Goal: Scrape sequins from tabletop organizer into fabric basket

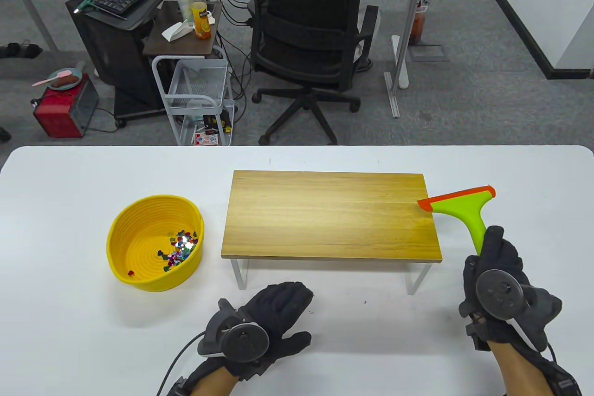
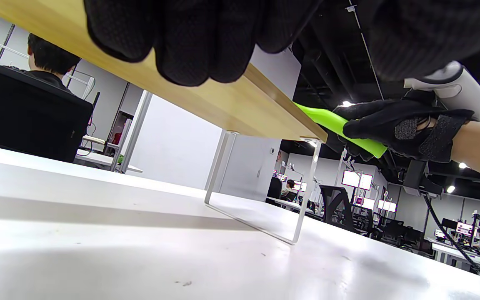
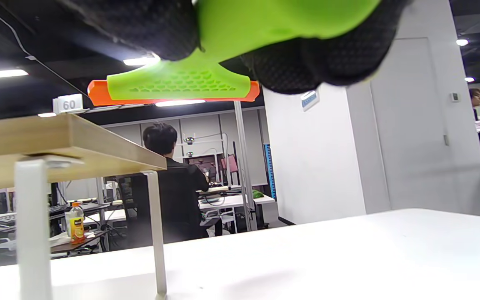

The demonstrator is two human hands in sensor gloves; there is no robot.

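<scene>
The wooden tabletop organizer (image 1: 332,214) stands on white legs mid-table, its top bare of sequins. The yellow fabric basket (image 1: 155,243) sits to its left and holds colourful sequins (image 1: 180,245). My right hand (image 1: 499,282) grips the green handle of a scraper (image 1: 464,208) with an orange blade; the blade's tip reaches the organizer's right edge. The scraper also shows in the right wrist view (image 3: 181,85). My left hand (image 1: 267,321) rests flat on the table in front of the organizer, fingers spread, holding nothing.
The white table (image 1: 69,331) stretches around both. Beyond its far edge stand an office chair (image 1: 308,38), a wire cart (image 1: 197,99) and a side table with bottles.
</scene>
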